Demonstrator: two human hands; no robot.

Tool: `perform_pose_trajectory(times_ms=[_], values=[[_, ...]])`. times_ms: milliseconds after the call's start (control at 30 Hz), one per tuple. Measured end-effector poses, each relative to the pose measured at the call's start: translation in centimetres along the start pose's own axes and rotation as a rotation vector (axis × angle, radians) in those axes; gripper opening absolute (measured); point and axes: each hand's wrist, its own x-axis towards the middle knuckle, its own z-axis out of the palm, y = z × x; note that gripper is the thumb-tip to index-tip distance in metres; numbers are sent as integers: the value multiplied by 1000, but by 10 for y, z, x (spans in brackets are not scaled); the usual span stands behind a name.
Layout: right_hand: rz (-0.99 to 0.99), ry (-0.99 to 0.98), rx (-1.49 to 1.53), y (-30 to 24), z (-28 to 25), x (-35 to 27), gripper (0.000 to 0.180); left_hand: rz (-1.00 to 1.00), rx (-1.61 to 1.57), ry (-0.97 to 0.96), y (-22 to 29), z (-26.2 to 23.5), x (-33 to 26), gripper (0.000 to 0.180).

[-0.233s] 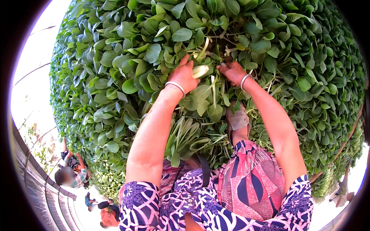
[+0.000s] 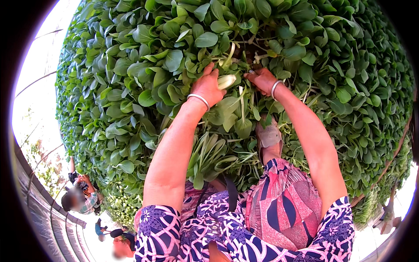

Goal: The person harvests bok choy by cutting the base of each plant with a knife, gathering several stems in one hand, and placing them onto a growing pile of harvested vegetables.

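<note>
My left hand (image 2: 208, 87) is closed round a leafy green, likely bok choy (image 2: 226, 81), whose pale, thick base points to the right and whose leaves hang below the wrist. Across a small gap, my right hand (image 2: 262, 81) is closed among stems, with its fingertips toward the left hand. Something small and greyish shows at its fingertips, too small to make out. Between and just beyond the hands, pale cut-looking stems (image 2: 231, 54) lie over a dark opening in the standing leafy plants (image 2: 170, 56).
Loose bok choy (image 2: 211, 153) lies in a pile in front of my body. My shoe (image 2: 268, 135) stands among the plants below the right hand. Another person (image 2: 80, 196) crouches at the far left, with more people (image 2: 122, 242) below. Curved hoops and sheeting (image 2: 52, 209) edge the bed.
My right hand has shifted very slightly up and to the left. The left hand and the bok choy in it stay in place.
</note>
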Motion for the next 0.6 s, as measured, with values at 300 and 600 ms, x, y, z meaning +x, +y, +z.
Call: perform_pose_trajectory(times_ms=[300, 600], values=[[-45, 23, -40, -5, 10, 14, 44, 75, 59, 118, 5, 7, -10, 72], [-55, 41, -5, 22, 11, -2, 47, 180, 86, 266, 7, 20, -29, 74]])
